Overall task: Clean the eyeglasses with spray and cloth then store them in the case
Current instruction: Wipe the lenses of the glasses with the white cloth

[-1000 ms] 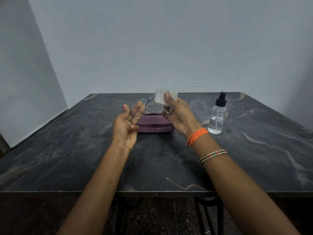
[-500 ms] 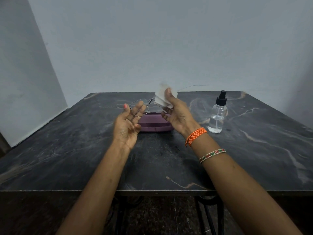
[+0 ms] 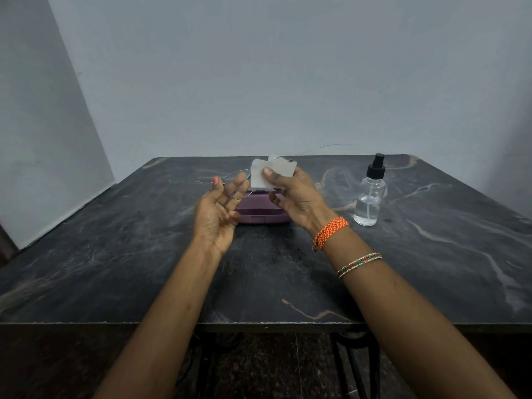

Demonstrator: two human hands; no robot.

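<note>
Dark marble-patterned table (image 3: 115, 254) against a plain pale wall (image 3: 259, 67); thin wire-framed eyeglasses (image 3: 237, 185) held up above the far middle of the tabletop, between both hands, clear of the surface; one lens ring visible by the left fingers, the other lens hidden behind a small white cloth (image 3: 270, 172); one slim temple arm sticking out leftward past the fingertips, the other trailing off to the right against the wall.

Left hand (image 3: 217, 214) palm up and tilted, fingers loosely curled round the visible lens rim, steadying the frame; painted nail at the upper fingertip; exact contact points hard to make out. Right hand (image 3: 296, 197) pinching the cloth over the covered lens, thumb pressed on the near face of the cloth, other fingers behind it and mostly hidden; orange braided band (image 3: 331, 233) on the right wrist, beaded bangle (image 3: 359, 264) further down the forearm.

Directly below and behind the hands, a purple case (image 3: 262, 213) lying flat on the table, closed as far as visible, partly masked by both hands. Well to the right of the case, a clear spray bottle (image 3: 370, 197) with a black pump top, standing upright, a little liquid in the bottom, apart from everything else. Under the near table edge, dark metal legs (image 3: 354, 367) and speckled floor (image 3: 273, 370).
</note>
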